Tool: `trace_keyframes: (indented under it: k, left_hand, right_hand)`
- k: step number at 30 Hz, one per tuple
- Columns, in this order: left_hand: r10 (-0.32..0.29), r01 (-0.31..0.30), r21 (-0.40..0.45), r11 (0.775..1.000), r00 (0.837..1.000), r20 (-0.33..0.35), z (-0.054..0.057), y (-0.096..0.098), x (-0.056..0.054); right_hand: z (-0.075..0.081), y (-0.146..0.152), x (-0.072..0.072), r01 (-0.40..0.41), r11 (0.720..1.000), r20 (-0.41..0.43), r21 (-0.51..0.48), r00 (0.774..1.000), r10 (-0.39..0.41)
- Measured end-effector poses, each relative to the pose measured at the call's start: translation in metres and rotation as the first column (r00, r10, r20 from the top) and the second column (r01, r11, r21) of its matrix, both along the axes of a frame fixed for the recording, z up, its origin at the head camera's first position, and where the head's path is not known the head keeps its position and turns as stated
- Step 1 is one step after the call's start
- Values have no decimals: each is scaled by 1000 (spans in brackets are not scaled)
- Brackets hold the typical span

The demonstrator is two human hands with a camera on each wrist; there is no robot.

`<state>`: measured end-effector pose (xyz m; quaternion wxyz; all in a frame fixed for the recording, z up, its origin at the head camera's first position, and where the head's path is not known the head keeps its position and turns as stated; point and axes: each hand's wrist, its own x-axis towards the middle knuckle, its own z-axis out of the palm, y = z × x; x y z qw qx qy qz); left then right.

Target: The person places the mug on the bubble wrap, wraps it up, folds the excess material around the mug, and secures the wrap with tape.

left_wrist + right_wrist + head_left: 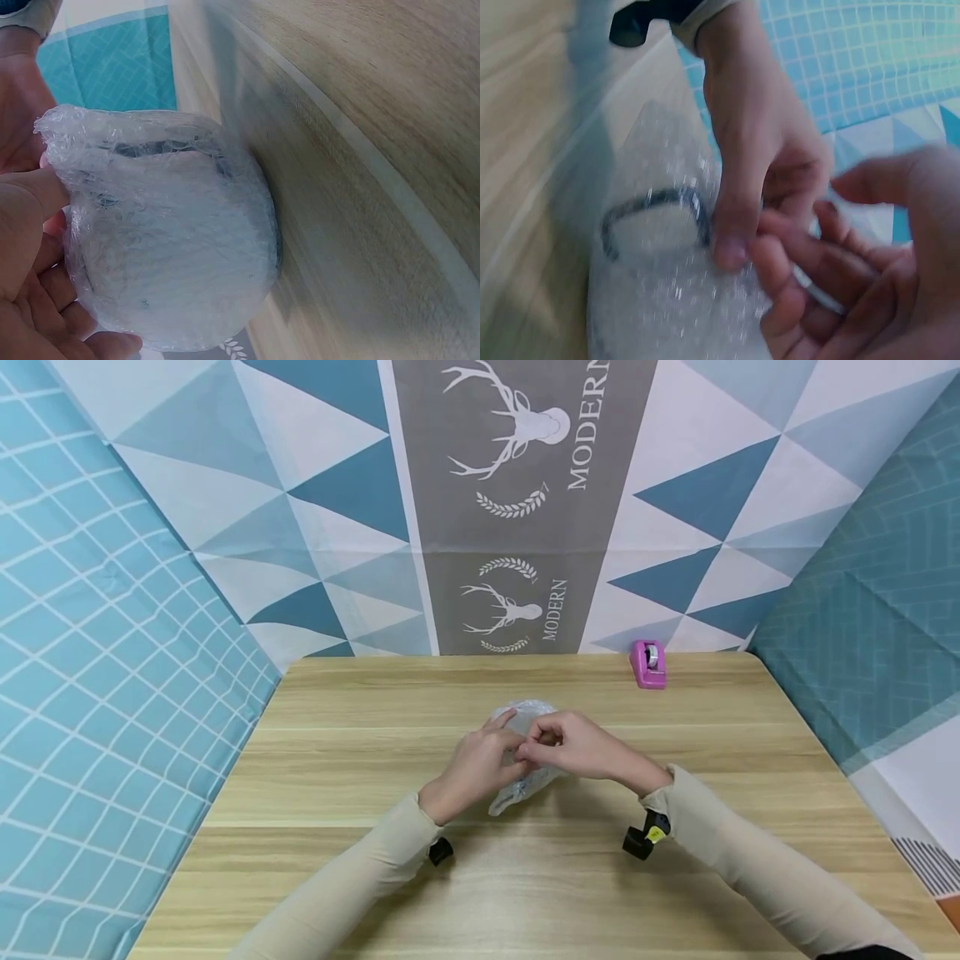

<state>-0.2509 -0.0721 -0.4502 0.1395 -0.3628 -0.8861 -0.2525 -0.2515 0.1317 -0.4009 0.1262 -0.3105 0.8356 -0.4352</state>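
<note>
A rounded bundle in clear bubble wrap (517, 792) is between my hands, over the middle of the table. Through the wrap in the right wrist view, a dark curved edge (649, 201) shows around a pale area. My left hand (478, 766) holds the bundle at its side, thumb on the near face and fingers around the edge, as the left wrist view shows. My right hand (576, 747) has its thumb and fingertips curled together at the wrap's edge, right against the left fingertips. What exactly it pinches I cannot tell.
A pink tape dispenser (649, 665) with a roll in it stands at the far right of the wooden table (322, 827). Patterned cloth (510, 518) hangs behind the far edge, with blue gridded cloth (112, 693) along the left side.
</note>
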Motion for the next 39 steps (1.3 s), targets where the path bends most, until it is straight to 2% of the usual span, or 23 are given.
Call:
trace_keyframes:
  k: [5,11,16,23,27,36,39]
  left_hand:
    - [2,-2,-12,1000,1000,3,0,0,0]
    - [0,0,-25,1000,1000,-2,-1,0,-1]
    - [-17,16,-16,1000,1000,-26,-1,1,-1]
    - [-23,23,-15,1000,999,-28,-1,0,-2]
    - [-21,21,-22,1000,999,-29,-1,-1,-1]
    - [0,0,-21,1000,1000,20,0,-1,-1]
    - [2,-1,-26,1000,1000,31,0,-1,-1]
  right_hand:
    - [8,-6,6,88,995,110,49,990,-93]
    - [18,-12,9,116,988,184,106,974,-135]
    - [18,-11,10,117,988,162,100,978,-132]
    - [18,-9,13,125,990,71,58,989,-129]
    - [19,-4,13,122,990,71,64,989,-127]
    - [19,4,9,66,996,24,67,997,-68]
    - [18,6,7,22,998,17,63,1000,-23]
